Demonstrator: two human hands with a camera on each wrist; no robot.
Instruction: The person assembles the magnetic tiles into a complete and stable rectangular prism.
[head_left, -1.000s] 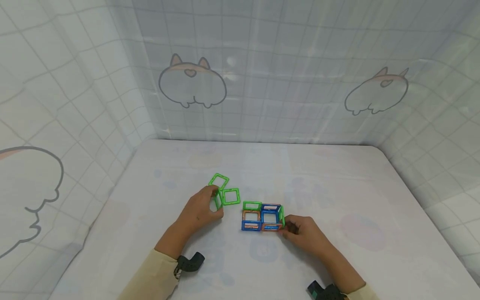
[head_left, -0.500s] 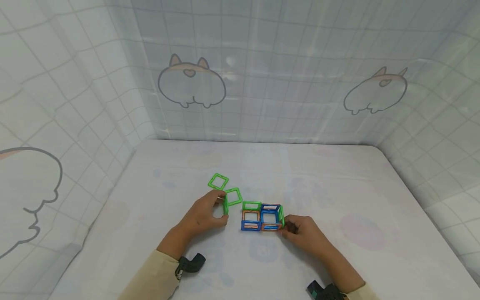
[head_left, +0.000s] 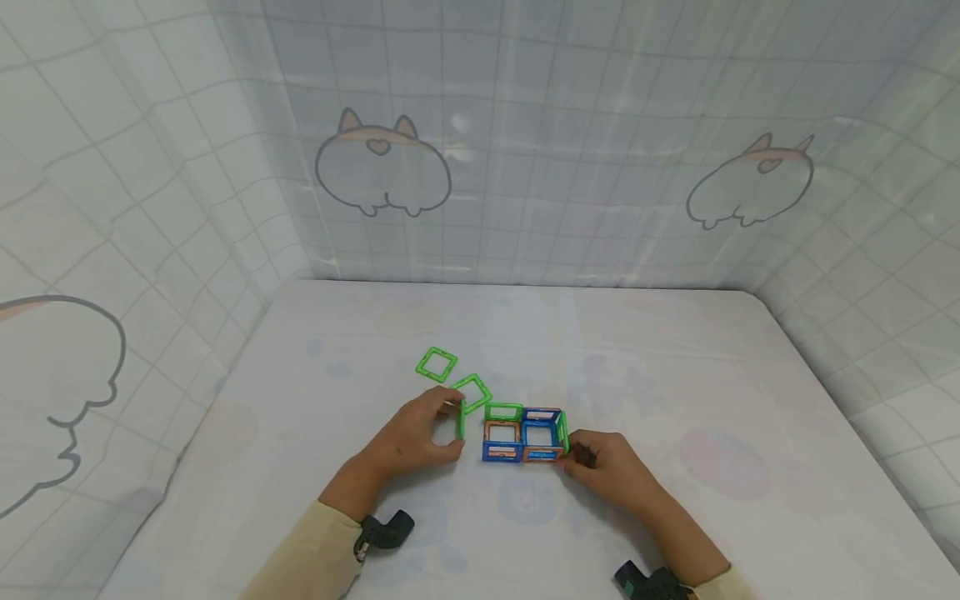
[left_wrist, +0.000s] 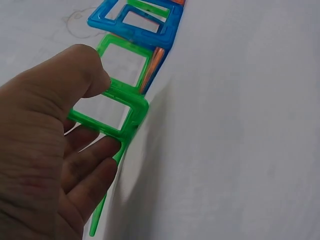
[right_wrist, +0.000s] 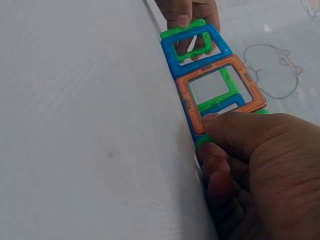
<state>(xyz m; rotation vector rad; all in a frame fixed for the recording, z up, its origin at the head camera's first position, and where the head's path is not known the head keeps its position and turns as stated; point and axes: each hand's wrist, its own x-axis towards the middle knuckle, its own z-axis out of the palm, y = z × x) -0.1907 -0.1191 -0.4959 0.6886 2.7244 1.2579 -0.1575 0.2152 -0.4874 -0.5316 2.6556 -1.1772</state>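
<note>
My left hand [head_left: 408, 437] pinches a green square magnetic tile [left_wrist: 136, 114] upright between thumb and fingers, just left of a low magnetic-tile structure [head_left: 522, 451]. Blue, orange and green open-centred squares make up that structure, with walls standing around two cells. At its right front corner my right hand [head_left: 609, 468] grips it, the thumb on an orange tile [right_wrist: 186, 102] and the other fingers curled by the green end wall [head_left: 564, 432]. Behind the held tile a second green tile [head_left: 483, 385] lies at an angle; whether the two touch is hard to tell.
Another green tile [head_left: 444, 353] lies flat farther back on the white covered table [head_left: 637, 350]. Pale tile-patterned sheets [head_left: 570, 167] with cartoon outlines rise behind the table and at both sides. A dark wrist device [head_left: 386, 530] sits at the left cuff.
My left hand has carried the green tile rightward and slightly nearer, toward the structure. The second green tile has slid right and turned, apart from the farther one. My right hand stays put.
</note>
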